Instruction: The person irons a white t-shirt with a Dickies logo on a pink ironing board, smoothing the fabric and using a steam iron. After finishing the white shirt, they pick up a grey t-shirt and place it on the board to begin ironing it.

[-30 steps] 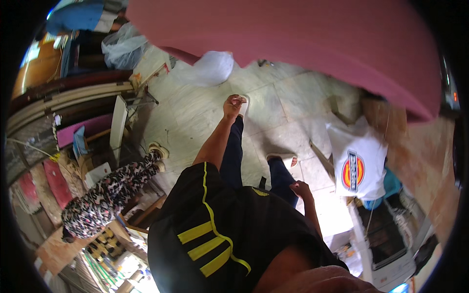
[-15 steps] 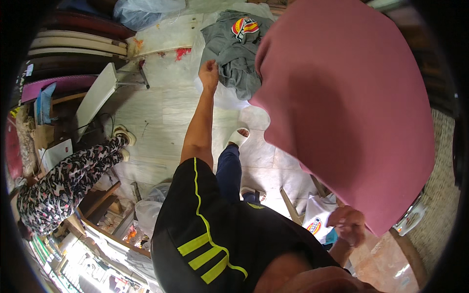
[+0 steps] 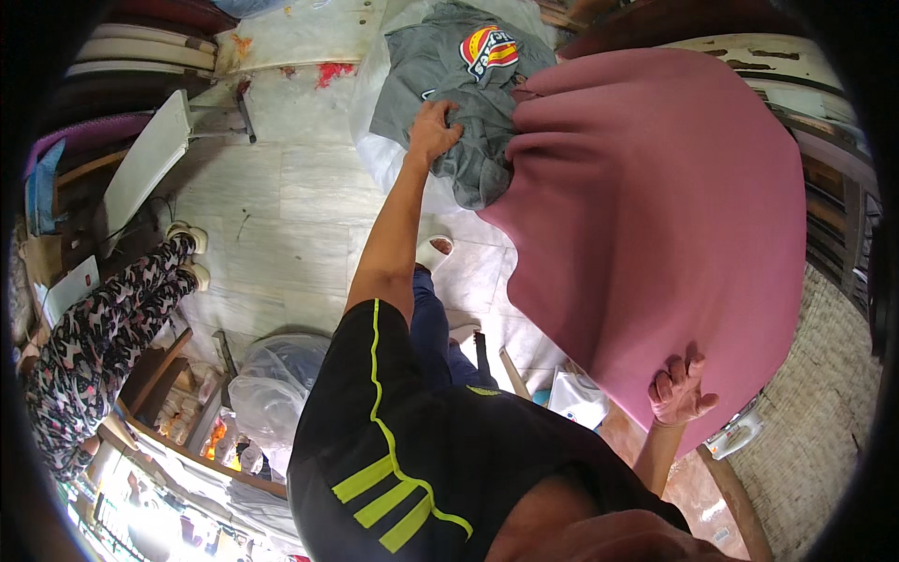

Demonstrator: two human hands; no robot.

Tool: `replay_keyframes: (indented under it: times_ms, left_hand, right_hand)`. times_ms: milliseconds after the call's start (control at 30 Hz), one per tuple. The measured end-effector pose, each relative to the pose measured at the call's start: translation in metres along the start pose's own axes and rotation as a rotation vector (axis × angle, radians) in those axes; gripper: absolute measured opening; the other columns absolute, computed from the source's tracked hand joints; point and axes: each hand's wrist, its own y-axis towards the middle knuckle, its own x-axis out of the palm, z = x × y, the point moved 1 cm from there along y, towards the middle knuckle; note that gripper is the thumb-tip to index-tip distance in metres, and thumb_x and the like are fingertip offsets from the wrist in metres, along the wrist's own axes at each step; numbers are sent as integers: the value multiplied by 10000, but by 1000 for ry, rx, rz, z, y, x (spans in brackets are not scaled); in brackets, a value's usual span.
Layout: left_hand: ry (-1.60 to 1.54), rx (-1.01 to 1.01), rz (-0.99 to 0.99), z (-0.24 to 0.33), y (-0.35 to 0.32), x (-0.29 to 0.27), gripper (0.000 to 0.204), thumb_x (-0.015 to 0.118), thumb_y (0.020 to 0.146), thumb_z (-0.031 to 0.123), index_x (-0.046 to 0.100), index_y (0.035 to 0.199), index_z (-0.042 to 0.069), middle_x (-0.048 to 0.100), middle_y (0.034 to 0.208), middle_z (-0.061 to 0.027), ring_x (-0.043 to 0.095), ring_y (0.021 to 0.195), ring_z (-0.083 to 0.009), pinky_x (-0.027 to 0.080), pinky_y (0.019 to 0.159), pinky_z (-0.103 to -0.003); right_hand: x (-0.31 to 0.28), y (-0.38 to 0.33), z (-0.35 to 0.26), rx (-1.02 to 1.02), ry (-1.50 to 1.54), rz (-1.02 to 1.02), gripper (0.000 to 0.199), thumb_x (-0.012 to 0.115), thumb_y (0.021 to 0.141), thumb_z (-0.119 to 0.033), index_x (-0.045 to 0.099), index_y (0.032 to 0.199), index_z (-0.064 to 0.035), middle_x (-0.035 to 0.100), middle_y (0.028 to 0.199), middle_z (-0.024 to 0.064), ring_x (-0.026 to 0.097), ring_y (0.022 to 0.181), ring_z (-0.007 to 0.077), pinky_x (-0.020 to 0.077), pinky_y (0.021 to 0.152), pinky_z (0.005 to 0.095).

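With its arm (image 3: 382, 248) stretched forward, the left hand (image 3: 433, 131) was laid on a grey garment (image 3: 407, 80), its grip unclear; the right hand (image 3: 680, 395) was held lower, fingers apart. Patterned trousers (image 3: 105, 332), a white panel (image 3: 150, 164) and a plastic bag (image 3: 272, 398) were seen at left. A maroon cloth (image 3: 660, 206) was spread behind the right hand, contact unclear.

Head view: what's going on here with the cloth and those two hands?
A person's left hand is at a bunched grey garment, though whether it grips the fabric is unclear. The right hand is open, fingers spread, over the lower part of a wide dusty-pink cloth; contact can't be told. The garment lies against the cloth's left side. Another person in patterned trousers is at the left.
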Motion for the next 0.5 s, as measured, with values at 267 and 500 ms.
replay_keyframes:
  times_ms: [267, 500]
  left_hand:
    - [-291, -25, 242, 116, -35, -69, 230, 548, 879, 39, 564, 1108, 19, 648, 1015, -219, 629, 890, -428, 486, 767, -477]
    - [-824, 221, -482, 290, -212, -190, 275, 592, 841, 6, 567, 1113, 42, 631, 994, -162, 648, 892, -372, 499, 755, -415]
  right_hand:
    - [-5, -5, -2, 11, -117, -17, 769, 720, 875, -460, 339, 1471, -157, 474, 1074, 76, 486, 730, 244, 432, 653, 355]
    - [37, -8, 45, 421, -502, -223, 668, 656, 913, -378, 477, 1364, 82, 571, 1295, 244, 599, 1160, 361, 506, 920, 410]
